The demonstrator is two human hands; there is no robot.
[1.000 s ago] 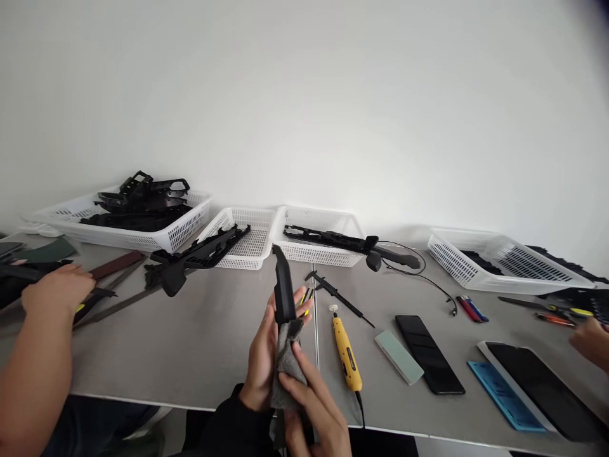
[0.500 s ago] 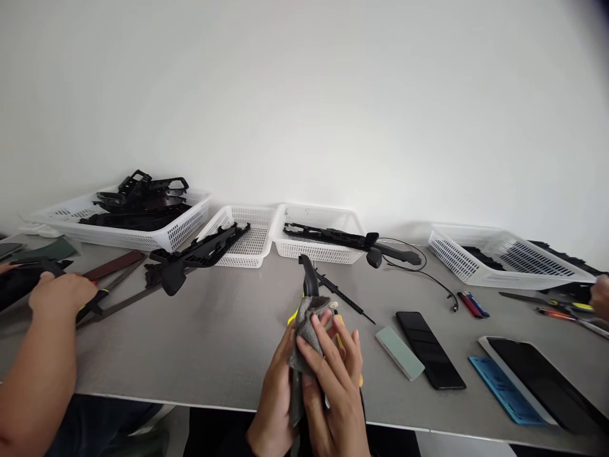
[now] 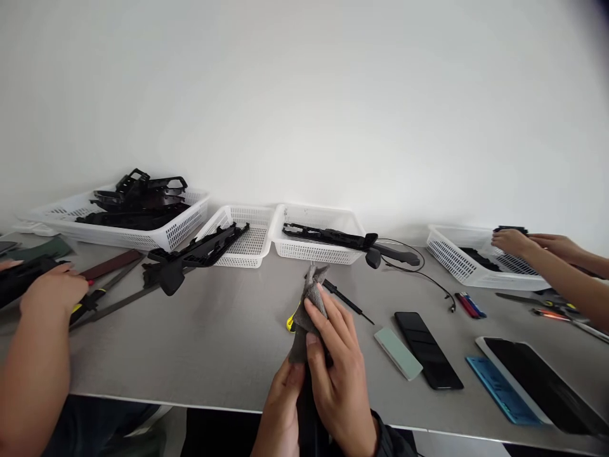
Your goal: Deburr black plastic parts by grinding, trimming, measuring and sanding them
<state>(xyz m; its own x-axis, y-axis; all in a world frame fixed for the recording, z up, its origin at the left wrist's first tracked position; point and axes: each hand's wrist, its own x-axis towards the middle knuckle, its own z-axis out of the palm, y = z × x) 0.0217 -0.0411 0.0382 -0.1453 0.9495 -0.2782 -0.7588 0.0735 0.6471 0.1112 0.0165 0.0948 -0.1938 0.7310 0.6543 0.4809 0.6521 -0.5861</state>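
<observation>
Both hands — left hand (image 3: 280,412) and right hand (image 3: 335,371) — grip a black part (image 3: 309,416) wrapped in grey cloth (image 3: 309,304) above the table (image 3: 214,343)'s near edge, bare table to their left.

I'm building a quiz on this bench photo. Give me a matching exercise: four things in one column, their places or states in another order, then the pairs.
1. grey cloth
2. black phone
3. long black part
4. blue plate

A. in the middle white basket
B. flat beside the pale green block
C. gripped by the right hand
D. beside the tablet

Pairs: 1-C, 2-B, 3-A, 4-D
</observation>
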